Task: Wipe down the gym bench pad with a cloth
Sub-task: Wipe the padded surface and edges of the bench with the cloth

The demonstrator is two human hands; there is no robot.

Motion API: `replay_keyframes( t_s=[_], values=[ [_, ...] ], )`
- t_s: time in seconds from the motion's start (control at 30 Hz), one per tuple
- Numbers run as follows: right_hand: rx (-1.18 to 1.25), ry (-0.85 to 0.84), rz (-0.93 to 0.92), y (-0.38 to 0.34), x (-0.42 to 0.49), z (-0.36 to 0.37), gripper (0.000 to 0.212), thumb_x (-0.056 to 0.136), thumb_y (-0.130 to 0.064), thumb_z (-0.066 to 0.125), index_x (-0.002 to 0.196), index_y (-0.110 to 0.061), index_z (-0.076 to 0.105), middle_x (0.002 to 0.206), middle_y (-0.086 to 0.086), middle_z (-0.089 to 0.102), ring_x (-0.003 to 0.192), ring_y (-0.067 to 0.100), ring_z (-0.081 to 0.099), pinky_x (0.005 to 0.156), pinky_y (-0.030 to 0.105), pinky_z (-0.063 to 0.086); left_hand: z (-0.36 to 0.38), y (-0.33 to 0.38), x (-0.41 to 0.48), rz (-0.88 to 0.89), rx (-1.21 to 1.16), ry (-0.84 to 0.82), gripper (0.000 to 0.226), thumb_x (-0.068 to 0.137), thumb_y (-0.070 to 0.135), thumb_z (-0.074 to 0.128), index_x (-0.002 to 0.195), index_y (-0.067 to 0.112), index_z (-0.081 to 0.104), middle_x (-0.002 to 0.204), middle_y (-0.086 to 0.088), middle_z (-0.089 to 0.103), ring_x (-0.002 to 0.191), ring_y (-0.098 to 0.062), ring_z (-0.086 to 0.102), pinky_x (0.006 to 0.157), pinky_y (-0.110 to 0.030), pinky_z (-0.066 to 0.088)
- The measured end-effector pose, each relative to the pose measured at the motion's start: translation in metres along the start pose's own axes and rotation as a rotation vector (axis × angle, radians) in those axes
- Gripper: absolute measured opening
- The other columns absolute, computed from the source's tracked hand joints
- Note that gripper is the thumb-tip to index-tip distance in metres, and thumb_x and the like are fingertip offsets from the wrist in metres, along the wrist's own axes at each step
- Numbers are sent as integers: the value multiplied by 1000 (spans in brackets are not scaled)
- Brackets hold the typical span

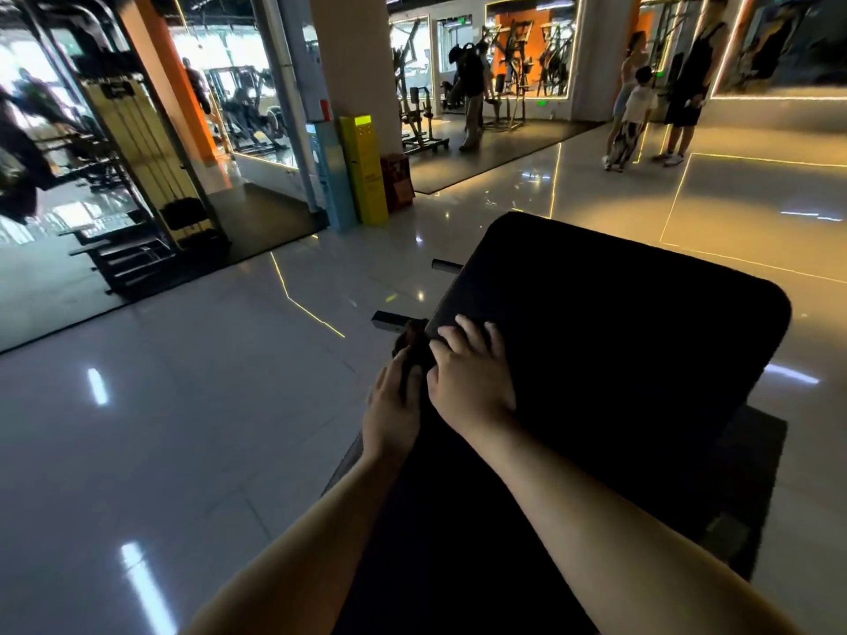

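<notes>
Both of our hands meet at the left edge of the bench. Our left hand (395, 396) has its fingers curled shut around a dark, bunched cloth (412, 348) and presses it against the side of the broad black padded bench pad (609, 323). Our right hand (470, 368) lies flat with fingers spread on the pad's top, just beside the cloth and clamped on nothing.

From the cloth, nearly the whole pad lies to the right and ahead — its long axis runs from our body away toward the rounded far end, tilting slightly right. The left hand is plainly the nearer one to the cloth; it already has it.

We judge the coming stroke must carry the cloth up over the edge and across. The pad looks matte, dark and smooth — too dim to show any streaks or damp.
</notes>
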State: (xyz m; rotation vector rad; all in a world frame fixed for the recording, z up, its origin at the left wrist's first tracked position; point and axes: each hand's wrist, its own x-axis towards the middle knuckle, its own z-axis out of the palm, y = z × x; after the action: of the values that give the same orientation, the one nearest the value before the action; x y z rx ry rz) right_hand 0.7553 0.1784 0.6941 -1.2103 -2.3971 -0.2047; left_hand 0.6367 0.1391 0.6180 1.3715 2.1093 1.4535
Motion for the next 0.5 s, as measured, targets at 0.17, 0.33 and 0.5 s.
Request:
replay_keyframes(
  t_s=[0.17,0.33,0.5],
  values=[
    [-42,-93,-109,-18,-29,13,42,90,-29,45,127,-18,63,145,1,51,143,24,30,115,49,13,-19,-43,-41,-109,91,-3,46,106,44,40,151,33,41,152,1,49,139,-20,43,103,-34,36],
    [-32,-187,-245,-29,-55,20,44,94,-31,38,132,-20,57,150,0,43,146,21,22,117,47,10,-32,-72,-94,-263,154,81,48,106,47,37,152,35,39,155,0,46,142,-22,41,115,-44,36],
    [19,-242,-318,-43,-84,30,43,93,-29,40,129,-19,60,147,-1,46,144,20,25,116,45,11,-40,-85,-156,-351,159,133,48,107,41,39,154,29,40,161,3,38,153,-14,23,124,-40,23]
  ],
)
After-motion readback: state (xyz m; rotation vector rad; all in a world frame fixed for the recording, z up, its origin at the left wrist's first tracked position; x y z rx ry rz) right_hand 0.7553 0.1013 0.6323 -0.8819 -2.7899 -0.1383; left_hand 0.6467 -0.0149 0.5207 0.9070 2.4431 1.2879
